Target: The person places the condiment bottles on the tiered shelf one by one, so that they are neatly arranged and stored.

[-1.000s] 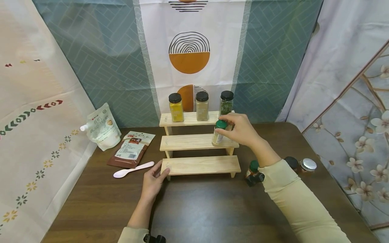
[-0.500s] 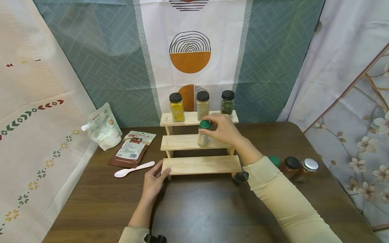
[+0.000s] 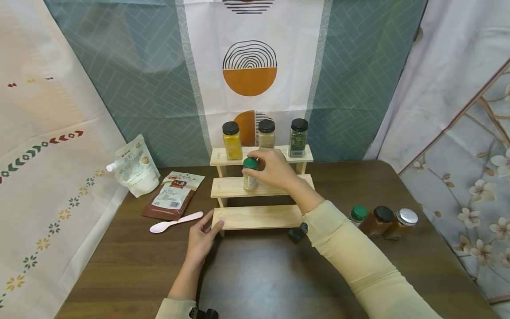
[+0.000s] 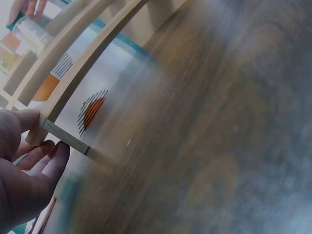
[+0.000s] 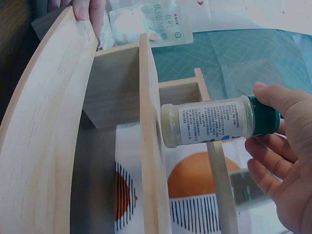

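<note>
My right hand pinches the green cap of a clear spice jar between thumb and fingers. Pale contents and a white printed label show through its side in the right wrist view. The jar stands upright, its base right at the middle tier of a three-tier wooden rack, left of the tier's centre. With thumb on top and fingers beneath, my left hand grips the left end of the rack's lowest tier. On the top tier are a yellow jar, a beige jar partly behind my right hand, and a green-herb jar, all black-capped.
To the right stand a green-capped jar, a black-capped jar and a silver-lidded jar. Left of the rack lie a pale spoon and a brown packet. A white spouted pouch leans against the cloth behind.
My right hand has moved the green-capped jar leftward along the middle tier, from its right end to left of centre. My left hand has stayed on the rack.
</note>
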`<state>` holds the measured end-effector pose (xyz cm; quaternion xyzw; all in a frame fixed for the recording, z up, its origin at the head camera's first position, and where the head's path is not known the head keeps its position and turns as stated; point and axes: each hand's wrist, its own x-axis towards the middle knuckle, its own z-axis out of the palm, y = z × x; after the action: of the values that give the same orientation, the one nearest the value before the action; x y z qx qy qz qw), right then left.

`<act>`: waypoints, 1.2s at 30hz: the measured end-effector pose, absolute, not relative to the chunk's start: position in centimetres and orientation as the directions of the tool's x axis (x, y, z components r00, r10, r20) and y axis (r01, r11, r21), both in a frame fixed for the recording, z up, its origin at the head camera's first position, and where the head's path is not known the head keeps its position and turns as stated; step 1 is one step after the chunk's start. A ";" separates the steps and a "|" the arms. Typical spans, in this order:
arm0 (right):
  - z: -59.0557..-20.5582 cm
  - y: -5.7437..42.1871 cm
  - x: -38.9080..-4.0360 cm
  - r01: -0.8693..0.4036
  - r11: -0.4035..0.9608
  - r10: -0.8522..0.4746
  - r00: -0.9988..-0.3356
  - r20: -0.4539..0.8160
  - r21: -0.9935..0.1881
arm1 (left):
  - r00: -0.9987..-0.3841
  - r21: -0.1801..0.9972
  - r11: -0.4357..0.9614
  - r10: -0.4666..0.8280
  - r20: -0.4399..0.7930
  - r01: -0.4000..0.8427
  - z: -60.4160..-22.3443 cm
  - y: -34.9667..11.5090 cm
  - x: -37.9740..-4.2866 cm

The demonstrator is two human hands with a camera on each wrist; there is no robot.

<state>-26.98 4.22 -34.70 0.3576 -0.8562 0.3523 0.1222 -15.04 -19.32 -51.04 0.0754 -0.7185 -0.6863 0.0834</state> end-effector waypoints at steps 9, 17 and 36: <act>-35.1 2.0 -27.5 -0.707 0.489 -0.533 -0.706 0.467 -0.511 | -0.979 0.999 0.048 -0.205 0.006 -0.004 -51.0 -19.3 -14.9; -34.7 0.4 -27.5 -0.703 0.514 -0.535 -0.711 0.457 -0.492 | -0.980 0.999 0.029 -0.199 0.022 0.017 -50.8 -19.1 -14.8; -36.1 0.3 -27.0 -0.667 0.558 -0.529 -0.745 0.408 -0.495 | -0.976 0.999 0.049 -0.217 0.027 0.016 -51.0 -19.4 -14.9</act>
<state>-27.02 0.29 -36.15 0.3411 -0.8760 0.3238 0.1065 -14.93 -19.42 -51.04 0.0698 -0.7191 -0.6861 0.0851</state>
